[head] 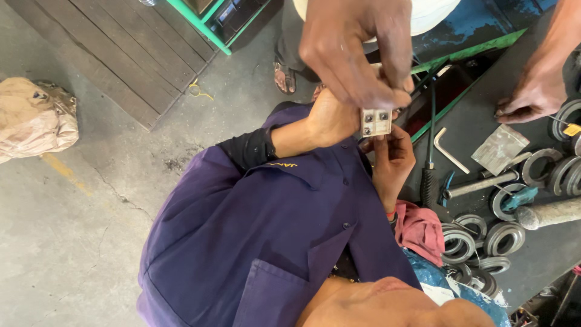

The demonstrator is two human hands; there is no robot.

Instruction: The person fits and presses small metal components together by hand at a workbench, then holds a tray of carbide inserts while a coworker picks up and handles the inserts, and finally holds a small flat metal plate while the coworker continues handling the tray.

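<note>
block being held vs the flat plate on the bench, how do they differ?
The small block is held up off the bench; the flat plate lies on it. The small block has dark round screw heads; the flat plate is plain. Both are squarish and pale grey.
</note>
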